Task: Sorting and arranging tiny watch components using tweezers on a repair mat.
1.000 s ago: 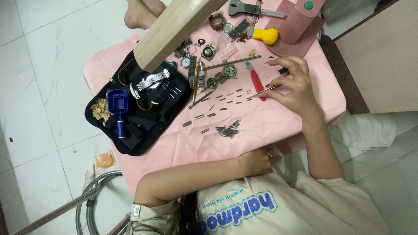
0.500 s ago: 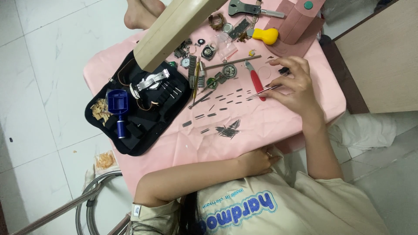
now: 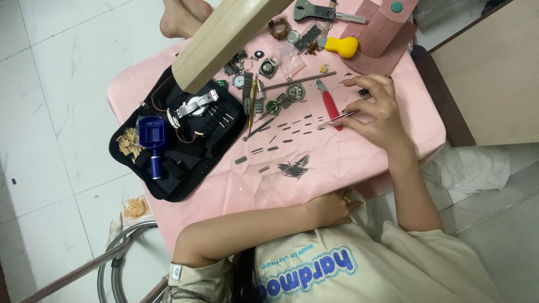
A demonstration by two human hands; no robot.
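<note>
The right hand (image 3: 373,109) is closed in a pinch on thin metal tweezers (image 3: 338,116), whose tips point away toward its left, just over a red-handled tool (image 3: 330,108). The left hand (image 3: 331,207) rests at the near table edge with fingers curled in; whether it holds anything cannot be told.

Rows of small dark pins (image 3: 292,126) lie left of the tweezers, with open cloth between the two hands. Farther left an open black tool case (image 3: 191,163) overhangs the table edge. Beyond the right hand stand a yellow-handled tool (image 3: 342,46) and a pink box (image 3: 387,28).

The surface is a pink cloth (image 3: 348,157), creased. White floor tiles (image 3: 56,84) surround it; a wooden cabinet (image 3: 494,73) stands close on the right.
</note>
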